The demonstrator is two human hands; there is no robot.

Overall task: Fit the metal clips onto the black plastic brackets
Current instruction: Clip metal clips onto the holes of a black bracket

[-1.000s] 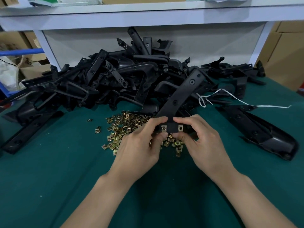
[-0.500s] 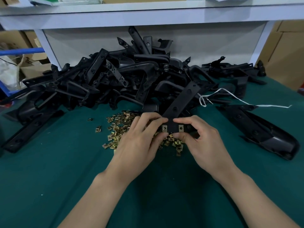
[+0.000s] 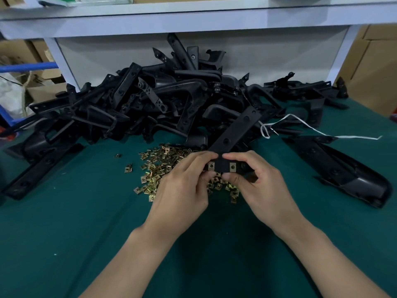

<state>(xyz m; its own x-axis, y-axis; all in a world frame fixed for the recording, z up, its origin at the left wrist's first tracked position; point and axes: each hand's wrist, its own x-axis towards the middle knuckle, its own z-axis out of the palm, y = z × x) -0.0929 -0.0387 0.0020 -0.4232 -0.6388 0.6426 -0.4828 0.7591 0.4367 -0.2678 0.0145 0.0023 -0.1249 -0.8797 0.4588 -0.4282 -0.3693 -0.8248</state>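
Observation:
I hold one long black plastic bracket [image 3: 234,134] by its near end, its far end slanting up to the right over the heap. My left hand [image 3: 182,186] pinches the near end from the left and my right hand [image 3: 260,183] from the right. Two metal clips [image 3: 221,167] sit side by side on that near end, between my thumbs. Under my hands lies a loose pile of brass-coloured metal clips [image 3: 159,164] on the green table [image 3: 64,222]. A big heap of black brackets [image 3: 163,100] fills the back of the table.
A single large black bracket [image 3: 343,168] lies apart at the right. A white string [image 3: 311,130] trails across the right side of the heap. A white shelf frame [image 3: 193,20] stands behind, cardboard boxes [image 3: 371,65] at the right. Stray clips [image 3: 128,168] lie left of the pile.
The bracket's far end has dropped lower toward the heap over the last second. My left fingers shifted onto the near end by the left clip, and both hands stayed over the clip pile.

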